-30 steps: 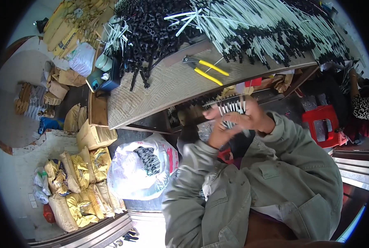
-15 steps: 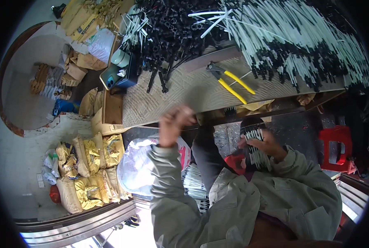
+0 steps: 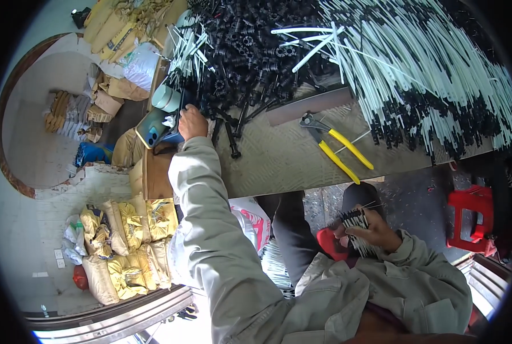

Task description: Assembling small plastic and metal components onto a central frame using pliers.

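One bundle of sticks [image 3: 355, 221] fills the curled fingers of my right hand [image 3: 380, 232] near the bench [image 3: 261, 166], while my left hand [image 3: 193, 122], grip hidden, is at the blue box [image 3: 173, 139], a reaching step, I judge, calling next for careful grasping.

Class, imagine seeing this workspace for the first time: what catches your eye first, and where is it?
The eye likely falls first on the great spread of black-and-white sticks across the right of the table. Next come yellow-handled pliers near its front edge, then the small bundle in the right hand.
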